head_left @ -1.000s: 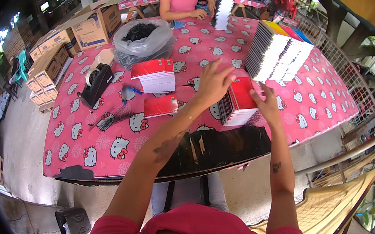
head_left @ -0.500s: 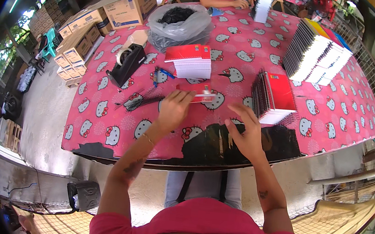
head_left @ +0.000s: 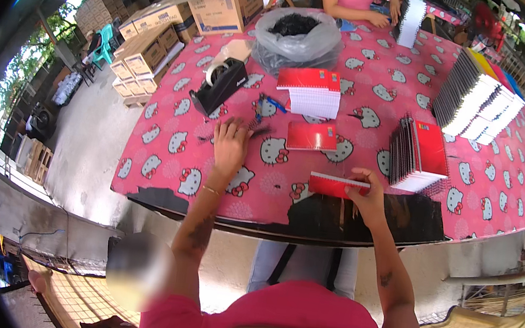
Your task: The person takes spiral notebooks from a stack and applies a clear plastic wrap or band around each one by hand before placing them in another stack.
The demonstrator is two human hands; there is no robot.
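The right hand is clamped on the right end of a small red-covered rectangular paper pad, held near the front edge of the pink cat-print tabletop. Since only one end is gripped, a loose pinch could let the pad twist or drop. The left hand is at some thin black wire coils; whether its fingers are closed on one, I cannot tell. Those coils could snag together because they overlap.
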